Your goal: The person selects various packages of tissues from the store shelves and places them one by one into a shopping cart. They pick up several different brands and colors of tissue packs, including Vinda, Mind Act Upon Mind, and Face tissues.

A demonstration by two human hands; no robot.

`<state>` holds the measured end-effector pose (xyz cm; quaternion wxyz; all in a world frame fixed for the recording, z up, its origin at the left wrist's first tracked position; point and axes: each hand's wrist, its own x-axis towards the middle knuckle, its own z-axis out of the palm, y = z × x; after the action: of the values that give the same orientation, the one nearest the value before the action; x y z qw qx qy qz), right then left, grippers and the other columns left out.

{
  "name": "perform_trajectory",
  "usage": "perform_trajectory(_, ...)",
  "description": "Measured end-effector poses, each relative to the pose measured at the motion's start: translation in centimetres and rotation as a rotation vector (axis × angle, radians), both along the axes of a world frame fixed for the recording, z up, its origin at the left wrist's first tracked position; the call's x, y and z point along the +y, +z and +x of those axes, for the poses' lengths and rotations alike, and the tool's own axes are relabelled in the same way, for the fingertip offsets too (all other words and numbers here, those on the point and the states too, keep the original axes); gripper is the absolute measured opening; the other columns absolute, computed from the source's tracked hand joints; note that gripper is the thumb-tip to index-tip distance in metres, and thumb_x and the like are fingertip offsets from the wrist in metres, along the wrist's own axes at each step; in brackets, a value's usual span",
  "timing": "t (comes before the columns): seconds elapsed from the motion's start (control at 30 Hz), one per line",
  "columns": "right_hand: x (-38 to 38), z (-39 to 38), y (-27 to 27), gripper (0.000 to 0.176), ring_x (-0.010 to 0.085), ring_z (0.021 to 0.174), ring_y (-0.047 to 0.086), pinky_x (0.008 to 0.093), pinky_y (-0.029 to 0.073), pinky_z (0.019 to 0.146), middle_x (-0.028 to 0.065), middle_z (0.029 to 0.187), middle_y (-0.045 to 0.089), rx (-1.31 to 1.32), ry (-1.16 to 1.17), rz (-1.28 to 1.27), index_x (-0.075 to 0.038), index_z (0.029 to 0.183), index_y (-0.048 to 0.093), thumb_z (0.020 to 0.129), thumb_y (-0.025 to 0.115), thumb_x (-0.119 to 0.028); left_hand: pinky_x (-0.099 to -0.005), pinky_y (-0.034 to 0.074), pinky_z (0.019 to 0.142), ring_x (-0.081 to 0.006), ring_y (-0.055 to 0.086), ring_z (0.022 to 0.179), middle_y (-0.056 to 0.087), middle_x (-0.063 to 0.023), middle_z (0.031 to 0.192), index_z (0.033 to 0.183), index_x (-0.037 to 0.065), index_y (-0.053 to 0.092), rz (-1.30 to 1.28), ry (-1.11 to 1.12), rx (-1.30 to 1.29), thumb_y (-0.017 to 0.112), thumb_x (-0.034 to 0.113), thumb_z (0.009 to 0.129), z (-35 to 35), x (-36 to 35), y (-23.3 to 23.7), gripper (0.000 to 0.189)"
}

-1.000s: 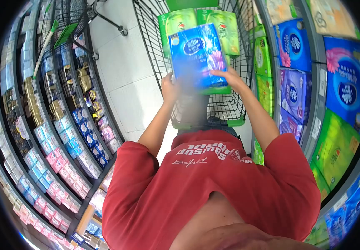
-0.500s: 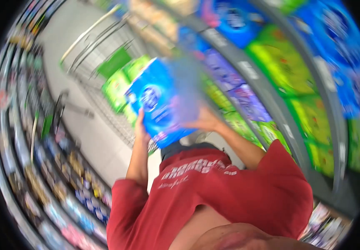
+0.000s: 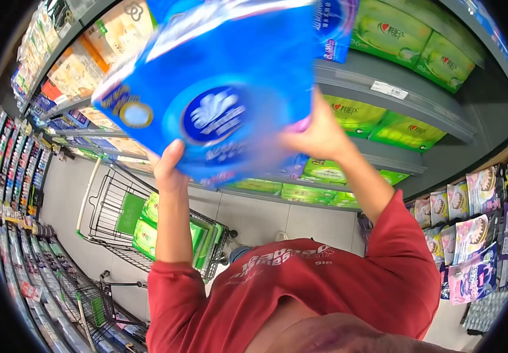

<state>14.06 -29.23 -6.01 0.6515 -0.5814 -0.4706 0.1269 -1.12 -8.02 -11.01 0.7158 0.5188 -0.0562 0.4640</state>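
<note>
Wire cart [image 3: 118,241] holds green packs [image 3: 145,230]; both hands' grip [image 3: 170,170] [image 3: 320,134] is clamped on the blue pack [image 3: 254,65].

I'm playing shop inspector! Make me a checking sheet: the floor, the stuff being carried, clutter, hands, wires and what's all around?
Surface: pale tiled floor, under the nearer cart.
Job's things: blue pack, held up in front of the shelves, partly blurred; green packs in the nearer cart.
Clutter: another cart, at the lower left.
Hands: left hand on the blue pack's lower edge, thumb on its front; right hand at its right side, fingertips blurred.
Cables: nothing seen.
Surroundings: shelves with more green packs; packets hanging at the right.
</note>
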Motion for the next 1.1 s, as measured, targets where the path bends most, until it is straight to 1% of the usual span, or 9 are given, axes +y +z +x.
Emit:
perform_trajectory(0.03, -1.3, 0.5, 0.9, 0.101, 0.021, 0.102, 0.058, 0.0338, 0.049, 0.086, 0.0144, 0.119, 0.054, 0.147, 0.003, 0.043, 0.002, 0.137, 0.028, 0.056, 0.087, -0.01, -0.0349, 0.046, 0.088, -0.022, 0.059, 0.098, 0.058, -0.0137, 0.109, 0.122, -0.005, 0.044, 0.04, -0.006, -0.038, 0.071, 0.014, 0.068, 1.3, -1.5, 2.5, 0.063)
perform_trajectory(0.23, -7.2, 8.1, 4.3, 0.038, 0.0151, 0.076, 0.064, 0.0276, 0.054, 0.069, 0.0088, 0.083, 0.067, -0.447, -0.345, 0.222, 0.004, 0.096, 0.061, 0.063, 0.08, 0.0, -0.027, 0.051, 0.071, -0.0114, 0.062, 0.077, 0.067, -0.0043, 0.081, 0.087, 0.0, 0.067, 0.948, 0.07, 0.313, 0.081, 0.014, 0.065, 8.3, -5.3, 13.3, 0.03)
perform_trajectory(0.43, -7.7, 13.9, 6.0, 0.025, 0.0128, 0.076, 0.064, 0.0265, 0.053, 0.07, 0.0078, 0.083, 0.069, -0.659, -0.527, 0.148, 0.004, 0.088, 0.065, 0.067, 0.078, -0.001, -0.0374, 0.048, 0.082, -0.0273, 0.058, 0.098, 0.058, -0.0168, 0.109, 0.118, 0.003, 0.052, 1.047, 0.261, 0.291, 0.085, 0.021, 0.06, 15.2, -5.3, 15.1, 0.069)
perform_trajectory(0.53, -7.0, 15.7, 5.2, 0.037, 0.015, 0.079, 0.064, 0.0278, 0.052, 0.072, 0.0083, 0.087, 0.068, -0.572, -0.498, 0.154, 0.003, 0.095, 0.062, 0.064, 0.081, -0.006, -0.0325, 0.049, 0.074, -0.0181, 0.059, 0.082, 0.063, -0.0076, 0.087, 0.095, 0.0, 0.059, 0.945, 0.276, 0.174, 0.089, 0.024, 0.055, 17.2, -4.5, 14.1, 0.055)
perform_trajectory(0.67, -5.7, 17.1, 3.4, 0.058, 0.0189, 0.088, 0.063, 0.031, 0.051, 0.078, 0.0096, 0.096, 0.066, -0.634, -0.579, 0.075, 0.001, 0.106, 0.054, 0.059, 0.085, -0.012, -0.0311, 0.049, 0.075, -0.0168, 0.06, 0.083, 0.064, -0.0069, 0.089, 0.094, 0.001, 0.061, 1.019, 0.29, 0.208, 0.089, 0.023, 0.054, 17.8, -2.7, 12.9, 0.054)
perform_trajectory(0.8, -4.4, 15.7, 3.6, 0.038, 0.0136, 0.076, 0.063, 0.0269, 0.052, 0.069, 0.008, 0.087, 0.068, -0.602, -0.58, 0.077, 0.002, 0.096, 0.061, 0.065, 0.081, -0.009, -0.03, 0.048, 0.077, -0.0156, 0.06, 0.085, 0.065, -0.006, 0.09, 0.093, 0.001, 0.063, 0.91, 0.149, 0.35, 0.088, 0.02, 0.057, 17.1, -2.1, 13.3, 0.047)
perform_trajectory(0.87, -3.9, 15.7, 3.4, 0.075, 0.0221, 0.098, 0.06, 0.0333, 0.048, 0.086, 0.0122, 0.106, 0.062, -0.572, -0.599, 0.045, 0.0, 0.117, 0.046, 0.056, 0.087, -0.019, -0.0295, 0.049, 0.078, -0.0146, 0.06, 0.085, 0.066, -0.0048, 0.09, 0.091, 0.001, 0.064, 0.901, 0.102, 0.335, 0.087, 0.019, 0.058, 17.4, -1.5, 13.6, 0.045)
perform_trajectory(0.93, -3.8, 16.2, 3.6, 0.078, 0.0221, 0.1, 0.059, 0.0334, 0.047, 0.087, 0.0127, 0.108, 0.062, -0.578, -0.591, 0.029, 0.0, 0.118, 0.046, 0.056, 0.088, -0.021, -0.0341, 0.047, 0.085, -0.0255, 0.058, 0.099, 0.06, -0.0152, 0.109, 0.111, 0.002, 0.058, 0.974, 0.052, 0.441, 0.08, 0.011, 0.065, 17.4, -1.1, 14.2, 0.052)
perform_trajectory(1.1, -4.9, 16.2, 4.1, 0.083, 0.0226, 0.102, 0.058, 0.0333, 0.044, 0.09, 0.0153, 0.111, 0.06, -0.579, -0.491, 0.033, 0.001, 0.122, 0.043, 0.058, 0.087, -0.027, -0.0288, 0.049, 0.079, -0.0149, 0.061, 0.087, 0.066, -0.0056, 0.094, 0.1, 0.001, 0.063, 1.018, 0.001, 0.33, 0.081, 0.013, 0.064, 17.7, -0.9, 13.2, 0.042)
